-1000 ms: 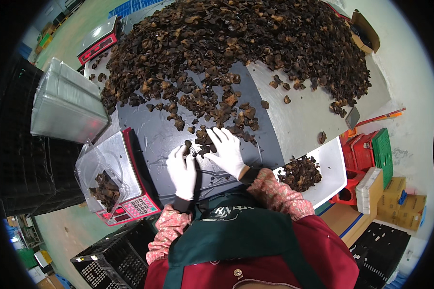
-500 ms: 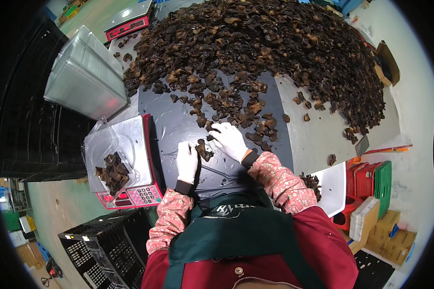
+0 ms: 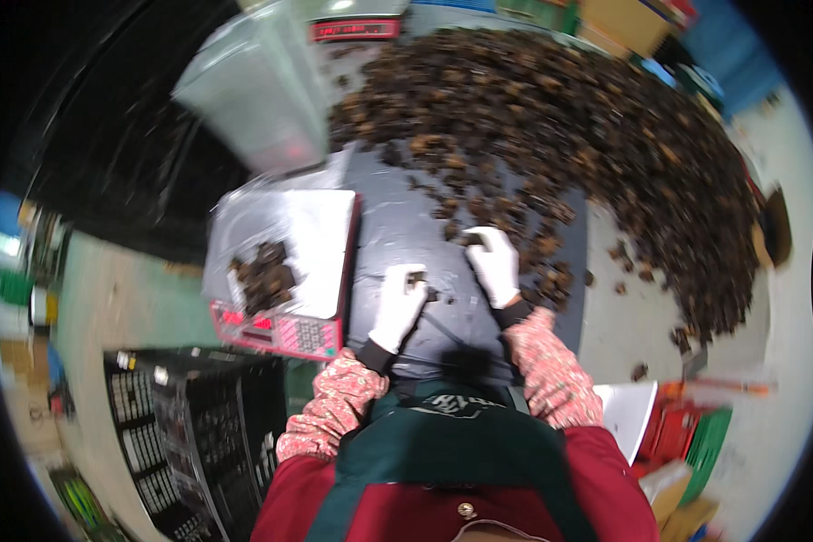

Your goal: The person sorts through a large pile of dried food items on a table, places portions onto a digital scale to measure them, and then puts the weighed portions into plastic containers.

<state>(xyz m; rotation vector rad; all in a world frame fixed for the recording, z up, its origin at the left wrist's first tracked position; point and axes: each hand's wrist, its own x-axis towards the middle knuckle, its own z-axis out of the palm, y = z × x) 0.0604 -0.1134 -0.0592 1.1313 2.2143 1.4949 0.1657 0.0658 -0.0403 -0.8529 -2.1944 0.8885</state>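
Observation:
My white-gloved left hand [image 3: 398, 307] is closed on a small dark fungus piece [image 3: 429, 294], low over the grey mat [image 3: 375, 235]. My white-gloved right hand [image 3: 492, 266] has curled fingers round another dark piece [image 3: 470, 239], at the edge of loose fungus pieces [image 3: 544, 282]. Left of both hands, a red-and-silver scale [image 3: 323, 235] bears a clear plastic container [image 3: 230, 230] with a clump of fungus [image 3: 262, 275] in it. The picture is blurred, so fine finger detail is soft.
A large fungus heap [image 3: 560, 99] covers the back and right of the metal table [image 3: 623, 334]. Stacked clear containers [image 3: 253, 90] and another scale [image 3: 357, 27] stand behind at left. Black crates [image 3: 199, 443] are low left; a white tub [image 3: 623, 415] and red crates [image 3: 668, 434] are at right.
The head view has turned, shifting the table rightward in the picture. The small clump that lay between my hands is now at my left fingertips; my right fingers have curled further round a piece.

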